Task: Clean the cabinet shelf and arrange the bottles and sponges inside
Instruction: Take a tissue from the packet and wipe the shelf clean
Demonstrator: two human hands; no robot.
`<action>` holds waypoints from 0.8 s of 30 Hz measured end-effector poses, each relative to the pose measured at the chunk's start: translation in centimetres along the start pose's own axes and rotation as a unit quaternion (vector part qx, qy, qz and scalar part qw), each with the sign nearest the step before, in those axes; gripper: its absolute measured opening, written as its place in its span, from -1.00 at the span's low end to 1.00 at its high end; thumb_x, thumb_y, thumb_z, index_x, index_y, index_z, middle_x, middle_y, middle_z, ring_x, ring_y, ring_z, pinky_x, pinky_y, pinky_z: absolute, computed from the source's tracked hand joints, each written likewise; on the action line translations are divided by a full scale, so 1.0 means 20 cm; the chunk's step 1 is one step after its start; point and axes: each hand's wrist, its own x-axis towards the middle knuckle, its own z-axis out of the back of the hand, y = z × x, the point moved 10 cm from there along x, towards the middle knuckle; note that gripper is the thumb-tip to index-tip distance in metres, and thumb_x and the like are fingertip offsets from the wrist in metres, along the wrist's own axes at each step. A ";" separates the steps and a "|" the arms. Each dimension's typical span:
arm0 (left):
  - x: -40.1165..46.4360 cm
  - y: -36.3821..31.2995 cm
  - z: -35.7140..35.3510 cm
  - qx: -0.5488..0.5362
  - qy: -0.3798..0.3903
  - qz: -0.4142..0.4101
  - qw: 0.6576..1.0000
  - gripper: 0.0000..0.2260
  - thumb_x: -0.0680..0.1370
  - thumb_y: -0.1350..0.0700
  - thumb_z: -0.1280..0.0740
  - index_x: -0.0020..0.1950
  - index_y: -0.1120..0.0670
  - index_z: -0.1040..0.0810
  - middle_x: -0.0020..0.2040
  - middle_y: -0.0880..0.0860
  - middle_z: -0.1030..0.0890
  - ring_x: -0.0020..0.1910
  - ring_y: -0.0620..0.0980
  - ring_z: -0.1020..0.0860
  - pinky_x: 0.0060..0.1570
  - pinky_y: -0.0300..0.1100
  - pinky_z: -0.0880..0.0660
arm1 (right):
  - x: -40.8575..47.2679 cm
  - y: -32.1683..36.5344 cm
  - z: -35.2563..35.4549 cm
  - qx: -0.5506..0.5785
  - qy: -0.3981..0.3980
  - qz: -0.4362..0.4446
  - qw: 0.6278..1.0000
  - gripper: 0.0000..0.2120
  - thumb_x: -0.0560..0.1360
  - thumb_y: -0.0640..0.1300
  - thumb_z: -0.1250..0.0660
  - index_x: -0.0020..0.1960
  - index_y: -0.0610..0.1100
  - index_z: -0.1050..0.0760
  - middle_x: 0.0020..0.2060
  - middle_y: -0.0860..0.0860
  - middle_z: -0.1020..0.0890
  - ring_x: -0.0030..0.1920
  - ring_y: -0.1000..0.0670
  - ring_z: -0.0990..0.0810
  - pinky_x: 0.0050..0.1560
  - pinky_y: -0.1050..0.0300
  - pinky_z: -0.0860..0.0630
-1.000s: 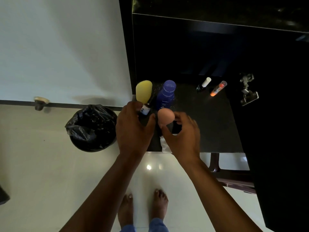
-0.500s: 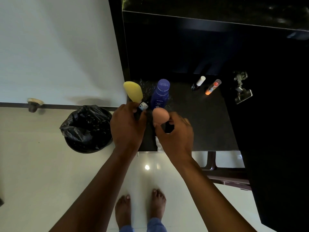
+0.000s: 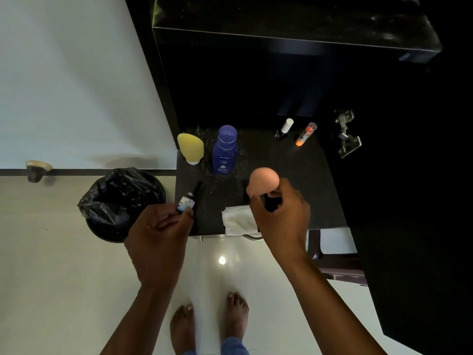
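Observation:
My left hand (image 3: 160, 234) pinches a small dark bottle (image 3: 189, 199) at the shelf's front left corner. My right hand (image 3: 280, 213) holds a peach sponge (image 3: 263, 179) on a dark stand above the black shelf (image 3: 302, 175). A yellow sponge (image 3: 190, 147) stands on a white base at the shelf's left edge. Beside it stands a blue lotion bottle (image 3: 224, 149). A white-capped small bottle (image 3: 283, 130) and an orange tube (image 3: 305, 134) stand at the back right. A white cloth (image 3: 236, 220) lies at the front edge, partly under my right hand.
A bin lined with a black bag (image 3: 120, 201) stands on the pale floor left of the cabinet. A metal hinge (image 3: 346, 133) is fixed on the cabinet's right wall. A dark stool frame (image 3: 332, 262) sits below the shelf. My bare feet (image 3: 210, 321) are below.
My left hand let go of the yellow sponge, which now stands on the shelf, and drew back with the small dark bottle. My right hand moved right with the peach sponge, uncovering the cloth.

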 end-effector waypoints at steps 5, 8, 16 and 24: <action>-0.12 0.06 -0.12 -0.130 0.058 0.099 0.985 -0.82 0.43 0.23 -0.60 -0.10 0.00 -0.69 -0.18 -0.02 -0.76 -0.15 -0.02 -0.74 0.01 -0.03 -0.66 | 0.04 -0.06 0.05 0.009 -0.016 -0.015 1.000 -0.66 0.46 0.02 -0.55 0.15 -0.07 -0.58 -0.03 0.00 -0.69 -0.01 -0.03 -0.65 0.00 0.03 -0.64; -0.15 -0.02 -0.23 -0.165 0.104 0.081 0.977 -0.79 0.43 0.29 -0.58 -0.11 -0.01 -0.69 -0.17 0.02 -0.76 -0.16 0.02 -0.75 -0.02 -0.03 -0.66 | 0.07 -0.10 0.07 0.013 -0.025 -0.024 0.999 -0.70 0.45 0.05 -0.53 0.09 -0.05 -0.56 -0.09 0.04 -0.66 -0.06 -0.01 -0.65 -0.04 -0.04 -0.67; -0.20 -0.28 -0.56 -0.211 0.249 0.001 0.945 -0.67 0.52 0.37 -0.47 0.27 0.16 -0.66 -0.08 0.02 -0.74 -0.10 -0.09 -0.71 -0.04 -0.27 -0.61 | 0.18 -0.18 0.19 0.017 -0.083 -0.042 0.996 -0.68 0.47 0.07 -0.53 0.11 -0.04 -0.55 -0.12 0.08 -0.65 -0.10 0.06 -0.65 -0.06 -0.04 -0.68; -0.13 -0.45 -0.80 -0.198 0.255 -0.054 0.945 -0.70 0.52 0.32 -0.49 0.22 0.10 -0.66 0.01 0.01 -0.74 0.01 -0.12 -0.72 -0.01 -0.34 -0.59 | 0.32 -0.25 0.26 0.008 -0.114 -0.046 0.992 -0.71 0.48 0.03 -0.53 0.10 -0.05 -0.55 -0.16 0.12 -0.60 -0.15 0.14 -0.61 -0.10 0.13 -0.62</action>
